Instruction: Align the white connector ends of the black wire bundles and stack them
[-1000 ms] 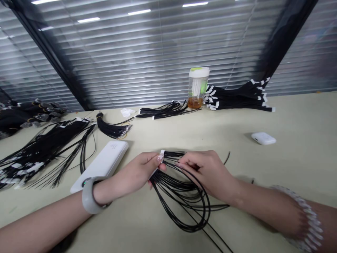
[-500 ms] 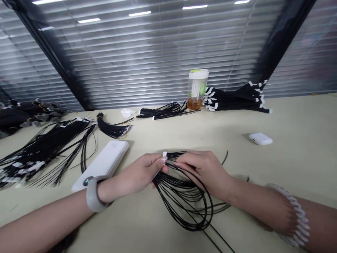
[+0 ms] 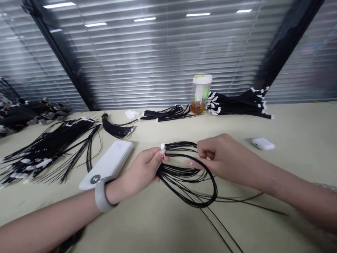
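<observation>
My left hand (image 3: 144, 169) pinches a white connector (image 3: 162, 146) at one end of a bundle of thin black wires (image 3: 181, 171). From that grip the wires fan out to the right, some bent round into a wide loop, with loose tails trailing over the table. My right hand (image 3: 229, 158) is at the far side of the loop. Its fingers are curled round the upper strands, and its thumb reaches across the loop's opening. The exact contact inside the right fingers is partly hidden.
Left of my hands lies a white power bank (image 3: 107, 165), with a pile of black wires (image 3: 52, 147) beyond it. At the back stand a lidded cup (image 3: 201, 93) and a stack of black cables (image 3: 239, 102). A white earphone case (image 3: 262, 143) is at right.
My right hand has moved right and away from my left, drawing the upper strands out longer. My left hand keeps its pinch. The camera view has shifted slightly.
</observation>
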Action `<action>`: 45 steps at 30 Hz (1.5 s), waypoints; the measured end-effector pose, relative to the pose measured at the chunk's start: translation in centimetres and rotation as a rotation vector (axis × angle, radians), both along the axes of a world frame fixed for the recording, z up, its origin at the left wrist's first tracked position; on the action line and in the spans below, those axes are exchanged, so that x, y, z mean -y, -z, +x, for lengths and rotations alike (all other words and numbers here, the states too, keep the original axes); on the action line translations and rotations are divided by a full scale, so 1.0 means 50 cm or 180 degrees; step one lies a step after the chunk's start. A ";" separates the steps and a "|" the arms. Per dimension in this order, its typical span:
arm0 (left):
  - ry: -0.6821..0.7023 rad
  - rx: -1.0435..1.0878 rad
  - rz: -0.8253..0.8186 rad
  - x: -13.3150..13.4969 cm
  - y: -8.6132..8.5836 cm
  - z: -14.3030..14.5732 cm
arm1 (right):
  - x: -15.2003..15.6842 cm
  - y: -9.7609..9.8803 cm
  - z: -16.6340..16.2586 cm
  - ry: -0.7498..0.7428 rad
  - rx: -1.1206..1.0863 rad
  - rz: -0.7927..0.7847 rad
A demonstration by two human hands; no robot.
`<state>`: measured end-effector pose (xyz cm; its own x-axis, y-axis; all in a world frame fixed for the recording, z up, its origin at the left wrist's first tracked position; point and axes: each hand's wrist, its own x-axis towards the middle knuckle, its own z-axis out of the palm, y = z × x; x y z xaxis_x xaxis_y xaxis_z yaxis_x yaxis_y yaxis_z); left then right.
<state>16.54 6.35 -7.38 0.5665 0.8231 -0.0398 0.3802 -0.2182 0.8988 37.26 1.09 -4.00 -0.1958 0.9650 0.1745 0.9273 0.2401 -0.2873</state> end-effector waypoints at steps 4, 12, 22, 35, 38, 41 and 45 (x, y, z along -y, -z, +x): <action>-0.0022 -0.0162 0.0199 0.003 -0.003 0.001 | 0.014 -0.004 0.010 -0.0299 0.0578 -0.0595; -0.0382 -0.0392 0.0655 -0.002 0.003 0.002 | 0.025 -0.022 -0.017 -0.0514 0.0712 -0.0908; -0.0297 -0.0413 0.0689 0.002 -0.002 0.002 | 0.026 0.021 -0.020 -0.0705 0.0074 -0.0855; -0.0146 -0.0453 0.0918 0.001 -0.005 0.004 | 0.025 0.063 -0.056 -0.0665 -0.0516 -0.0807; -0.0113 -0.0495 0.0906 0.002 -0.004 0.004 | 0.025 0.075 -0.055 -0.0771 -0.0737 -0.0703; -0.0073 -0.0510 0.0961 0.001 0.000 0.002 | 0.026 0.084 -0.056 -0.0888 -0.0771 -0.0630; -0.0024 -0.0495 0.0974 0.001 0.003 0.000 | 0.029 0.081 -0.064 -0.0818 -0.0669 -0.0567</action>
<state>16.54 6.27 -7.54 0.5669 0.8144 0.1242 0.5102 -0.4655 0.7232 34.05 -0.37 -8.07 -0.4133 0.9079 0.0704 0.7596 0.3864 -0.5233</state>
